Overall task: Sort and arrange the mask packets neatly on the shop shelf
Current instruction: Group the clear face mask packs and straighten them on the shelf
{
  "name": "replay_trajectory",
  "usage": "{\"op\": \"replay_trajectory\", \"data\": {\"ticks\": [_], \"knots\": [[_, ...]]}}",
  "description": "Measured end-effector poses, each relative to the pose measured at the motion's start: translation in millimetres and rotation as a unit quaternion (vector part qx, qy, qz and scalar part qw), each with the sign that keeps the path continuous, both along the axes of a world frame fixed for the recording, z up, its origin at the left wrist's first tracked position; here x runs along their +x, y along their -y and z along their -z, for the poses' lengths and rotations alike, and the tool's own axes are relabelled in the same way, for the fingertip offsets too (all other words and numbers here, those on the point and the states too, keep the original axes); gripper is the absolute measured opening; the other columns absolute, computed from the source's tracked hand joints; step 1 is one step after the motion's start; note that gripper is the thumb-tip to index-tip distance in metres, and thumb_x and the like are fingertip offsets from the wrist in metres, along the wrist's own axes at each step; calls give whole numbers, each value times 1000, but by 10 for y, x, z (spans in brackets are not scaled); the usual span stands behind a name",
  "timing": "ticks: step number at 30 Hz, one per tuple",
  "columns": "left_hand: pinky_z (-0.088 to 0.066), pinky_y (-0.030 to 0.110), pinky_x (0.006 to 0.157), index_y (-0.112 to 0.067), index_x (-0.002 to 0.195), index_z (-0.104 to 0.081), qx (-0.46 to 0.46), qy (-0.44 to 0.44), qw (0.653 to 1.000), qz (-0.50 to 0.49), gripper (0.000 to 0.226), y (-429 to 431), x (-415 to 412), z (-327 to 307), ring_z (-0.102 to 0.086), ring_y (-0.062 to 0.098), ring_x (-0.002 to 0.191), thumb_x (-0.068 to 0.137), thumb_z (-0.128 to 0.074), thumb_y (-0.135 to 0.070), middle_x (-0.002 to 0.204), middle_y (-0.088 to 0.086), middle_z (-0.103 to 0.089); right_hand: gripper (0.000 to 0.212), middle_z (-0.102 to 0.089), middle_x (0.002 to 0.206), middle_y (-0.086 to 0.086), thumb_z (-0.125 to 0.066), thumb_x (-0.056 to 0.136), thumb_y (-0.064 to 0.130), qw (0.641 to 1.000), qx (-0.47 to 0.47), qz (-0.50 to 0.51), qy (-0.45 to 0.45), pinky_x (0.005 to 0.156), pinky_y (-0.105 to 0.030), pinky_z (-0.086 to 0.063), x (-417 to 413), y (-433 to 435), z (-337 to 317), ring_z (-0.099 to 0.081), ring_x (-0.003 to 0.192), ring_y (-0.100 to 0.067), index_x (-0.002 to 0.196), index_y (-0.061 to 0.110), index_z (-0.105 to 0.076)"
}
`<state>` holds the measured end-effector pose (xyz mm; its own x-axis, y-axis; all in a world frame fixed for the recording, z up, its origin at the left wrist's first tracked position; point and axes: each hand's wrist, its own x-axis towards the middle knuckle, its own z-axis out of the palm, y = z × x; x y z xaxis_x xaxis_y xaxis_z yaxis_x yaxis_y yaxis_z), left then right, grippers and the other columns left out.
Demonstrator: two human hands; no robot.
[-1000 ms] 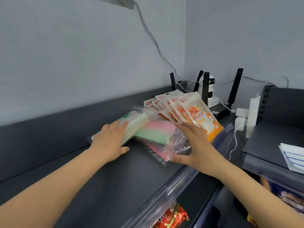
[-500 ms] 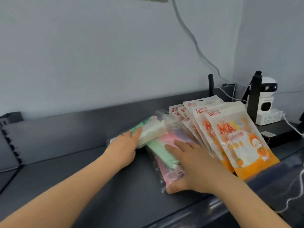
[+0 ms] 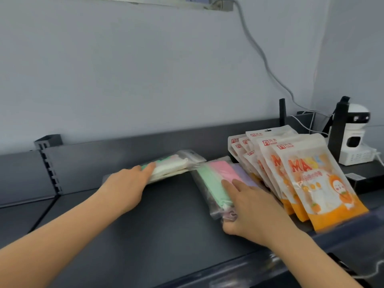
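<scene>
We are pressing our left hand point(image 3: 126, 188), fingers flat, on the white packet point(image 3: 173, 166) at ten o'clock on the shelf point(image 3: 166, 229). Our right hand point(image 3: 251, 213) is lying spread over the pastel packet point(image 3: 214, 177), hiding its near end. Orange packets point(image 3: 311, 183) are overlapping at three o'clock.

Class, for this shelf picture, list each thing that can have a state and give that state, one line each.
left hand, open, flat on the white-green packet
right hand, open, flat on the pastel packet
white-green packet, lying flat
pastel packet, lying flat
orange packets, overlapping in a fan
camera, upright
</scene>
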<state>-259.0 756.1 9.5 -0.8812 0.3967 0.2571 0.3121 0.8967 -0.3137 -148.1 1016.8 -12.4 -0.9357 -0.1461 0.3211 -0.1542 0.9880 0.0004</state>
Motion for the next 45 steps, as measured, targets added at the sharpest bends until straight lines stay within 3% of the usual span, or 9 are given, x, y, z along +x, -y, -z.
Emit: {"op": "replay_trajectory", "data": {"ticks": [7, 12, 17, 22, 25, 27, 33, 41, 45], "knots": [[-35, 41, 107, -28, 150, 10, -100, 124, 987, -18, 84, 470, 83, 205, -28, 28, 137, 88, -43, -5, 156, 8, -13, 70, -51, 121, 5, -38, 86, 52, 997, -5, 41, -65, 70, -24, -51, -14, 50, 52, -55, 84, -9, 145, 25, -12], [-8, 39, 120, -27, 150, 12, -19, 272, 962, 6, 96, 503, 131, -29, 9, 19, 147, 84, -57, -31, 159, -3, 16, 65, -56, 103, 9, -38, 89, 48, 993, -12, 71, -97, 57, -17, -48, -25, 56, 61, -52, 67, -5, 144, 25, -12], [-18, 20, 112, -27, 151, -14, 212, 227, 939, 148, 82, 74, 267, -186, -21, 8, 142, 86, -59, -50, 156, -8, -21, 66, -54, 100, 8, -38, 91, 45, 990, -22, 92, -103, 54, -16, -44, -39, 52, 97, -52, 67, -5, 145, 24, -8], [-45, 33, 101, -20, 149, -20, 556, 440, 700, 79, 99, -768, 356, -154, -54, 17, 120, 73, -52, -73, 140, 1, -45, 67, -57, 117, 7, -43, 90, 43, 987, -42, 101, -115, 54, -17, -33, -9, 57, 122, -47, 69, -6, 147, 23, -14], [-48, 48, 96, -12, 137, -43, 621, 562, 545, 46, 76, -1183, 328, -115, -56, 32, 118, 81, -56, -63, 138, 12, -51, 66, -55, 117, 9, -44, 89, 44, 988, -51, 92, -114, 58, -16, -37, 24, 88, 175, -50, 75, -6, 146, 26, -15], [-49, 55, 91, -11, 127, -51, 652, 569, 501, 20, 62, -1387, 323, -75, -64, 34, 104, 81, -67, -51, 117, 16, -65, 66, -54, 117, 10, -44, 86, 47, 989, -51, 79, -113, 61, -19, -40, 41, 94, 203, -51, 77, -6, 144, 30, -18], [-55, 37, 53, -7, 130, -43, 680, 521, 516, -12, 69, -1532, 294, 38, -70, 28, 75, 71, -78, -6, 103, 19, -69, 77, -42, 126, 32, -54, 68, 62, 986, -162, -10, -44, 93, -18, -39, 148, -91, 213, -45, 109, 4, 138, 48, -26], [-56, 40, 57, -12, 123, -40, 731, 458, 506, -9, 68, -1455, 326, 120, -67, 35, 89, 67, -72, 9, 110, 17, -61, 20, -50, 129, 23, -63, 84, 33, 891, -451, -8, 41, 98, -21, -41, 117, -252, 131, -49, 116, 4, 103, 33, -57], [-58, 45, 70, -21, 119, -37, 751, 373, 542, 47, 72, -1284, 383, -24, -63, 27, 95, 65, -74, 9, 111, 5, -58, 38, -49, 128, 20, -66, 84, 27, 847, -531, -12, -12, 83, -9, -42, 65, -193, 68, -49, 118, 0, 114, 41, -45]]}}
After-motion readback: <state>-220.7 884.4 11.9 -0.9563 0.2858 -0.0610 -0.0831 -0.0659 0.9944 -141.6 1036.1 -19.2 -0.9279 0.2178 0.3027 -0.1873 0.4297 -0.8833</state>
